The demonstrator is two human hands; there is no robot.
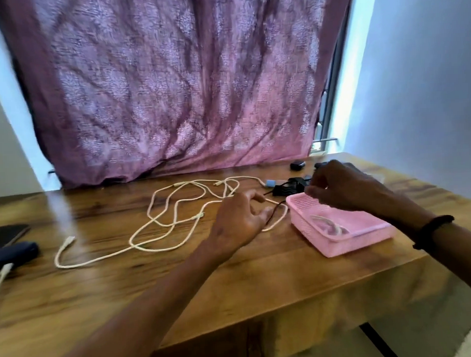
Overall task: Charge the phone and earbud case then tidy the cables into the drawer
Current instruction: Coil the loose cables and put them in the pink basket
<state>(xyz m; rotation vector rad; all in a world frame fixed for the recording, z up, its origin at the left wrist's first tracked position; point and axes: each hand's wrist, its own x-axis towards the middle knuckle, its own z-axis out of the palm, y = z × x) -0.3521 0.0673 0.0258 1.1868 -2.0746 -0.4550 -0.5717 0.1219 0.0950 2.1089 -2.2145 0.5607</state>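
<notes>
White cables [161, 226]: cream, braided-looking cord lying in loose overlapping loops across the middle of the desk [72, 291]; they tangle, so two is my best count, not a sure one.
Black cable [277, 210]: one thin dark strand, running from the left hand toward the black bundle.
Black bundle [288, 187]: one dark heap of cord or charger on the desk just behind the pink tray; blurred, so its make-up is unclear.
Pink tray [338, 244]: one shallow perforated plastic tray at the right of the desk, with one coiled white cable [328, 224] lying inside.
Earbud case [14, 254]: one dark rounded case at the far left edge, a white plug [4, 269] touching its near side.
Phone [6, 234]: one dark slab, just behind the case, partly cut off by the frame edge.
Left hand [238, 223]: over the loops; fingers [259, 197] pinched shut on the black cable and a white strand.
Right hand [344, 186]: above the tray's far corner, fingers curled and nearly closed; whether they hold anything I cannot tell.
Small black object [298, 165]: one, near the desk's back edge.
Curtain [172, 87]: one purple patterned cloth behind the desk.
</notes>
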